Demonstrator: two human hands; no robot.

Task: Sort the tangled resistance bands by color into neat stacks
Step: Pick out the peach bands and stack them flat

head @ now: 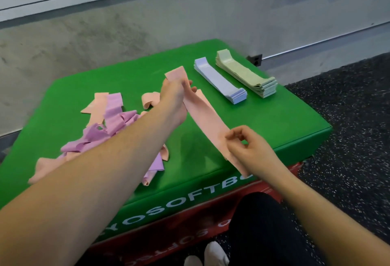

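Note:
A peach band is stretched flat between my two hands above the green soft box. My left hand grips its far end, and my right hand pinches its near end. A tangled heap of purple bands and peach bands lies on the left part of the box, partly hidden by my left forearm. At the back right lie two neat stacks: a pale blue stack and, further right, a pale green stack.
The green box sits on a red box with white lettering. A concrete wall rises behind, and dark speckled rubber flooring lies to the right. My dark trouser leg and white shoes are at the bottom.

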